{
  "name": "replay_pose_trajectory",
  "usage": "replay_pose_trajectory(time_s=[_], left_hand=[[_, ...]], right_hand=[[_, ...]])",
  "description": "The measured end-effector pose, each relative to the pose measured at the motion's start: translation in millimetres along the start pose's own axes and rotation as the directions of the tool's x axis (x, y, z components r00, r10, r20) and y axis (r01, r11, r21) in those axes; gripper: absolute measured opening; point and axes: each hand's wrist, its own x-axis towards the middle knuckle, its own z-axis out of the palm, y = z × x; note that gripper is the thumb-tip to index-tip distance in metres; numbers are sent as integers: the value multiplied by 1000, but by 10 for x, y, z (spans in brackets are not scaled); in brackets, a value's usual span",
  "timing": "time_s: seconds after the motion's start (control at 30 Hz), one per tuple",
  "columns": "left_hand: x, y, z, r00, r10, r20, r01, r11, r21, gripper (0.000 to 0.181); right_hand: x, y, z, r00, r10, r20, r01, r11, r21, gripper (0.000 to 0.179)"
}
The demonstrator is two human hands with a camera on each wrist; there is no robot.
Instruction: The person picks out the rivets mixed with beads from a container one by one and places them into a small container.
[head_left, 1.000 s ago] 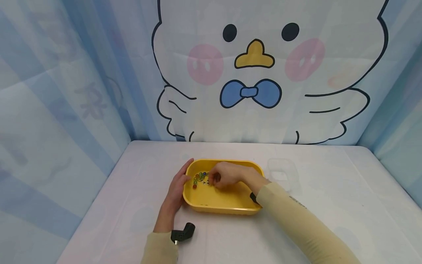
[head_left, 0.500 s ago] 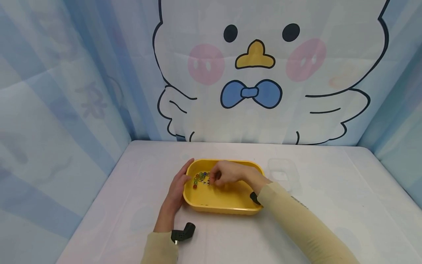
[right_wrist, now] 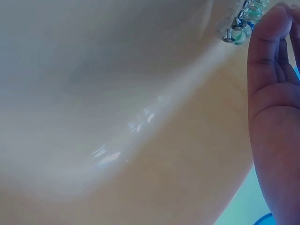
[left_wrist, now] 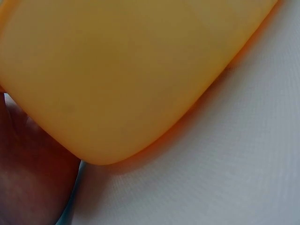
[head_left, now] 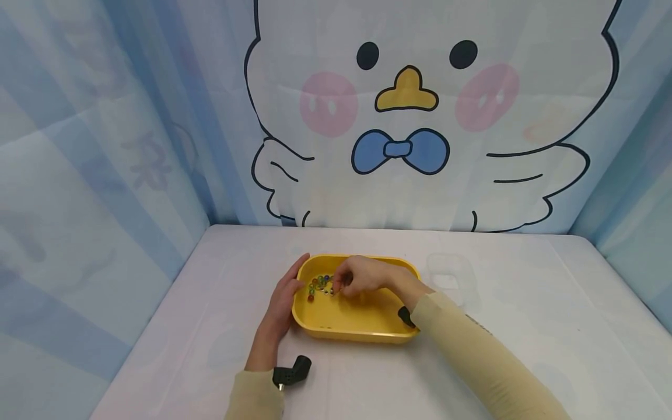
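Note:
A yellow tray (head_left: pixel 336 318) stands on the table in the head view. My left hand (head_left: pixel 280 300) grips its left rim, thumb over the edge and fingers along the outside. Colored glass marbles (head_left: pixel 313 287) form a small cluster inside, near the tray's left end. Beside them lie small silver metal pieces (right_wrist: pixel 229 36) with flat round heads. My right hand (head_left: pixel 359 275) reaches into the tray, fingers bent and fingertips together at the right side of the cluster. In the right wrist view the fingertips are partly cut off, so whether they pinch a piece is hidden.
A clear plastic container (head_left: pixel 451 274) sits behind the tray on the right. White cloth covers the table (head_left: pixel 525 326). A printed curtain (head_left: pixel 399 192) hangs along the table's back edge, with more curtain on both sides.

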Motion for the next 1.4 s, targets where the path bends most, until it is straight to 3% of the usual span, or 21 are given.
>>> replay_pose_trajectory(time_s=[0.27, 0.73, 1.03, 1.4], left_hand=[[-3, -2, 9, 1000, 1, 3, -1, 1000, -1, 68], [-4, -23, 7, 1000, 20, 12, -20, 1000, 11, 67], [-6, -12, 11, 1000, 7, 2, -7, 1000, 15, 67], [-1, -17, 0, 1000, -3, -6, 3, 1000, -7, 67]], right_hand=[[-48, -36, -15, 998, 11, -63, -8, 999, 47, 16], [-111, -56, -67, 988, -29, -150, 50, 990, 135, 17], [-174, -130, -184, 975, -41, -217, 75, 986, 147, 15], [-282, -255, -323, 969, -33, -243, 65, 990, 125, 13]])
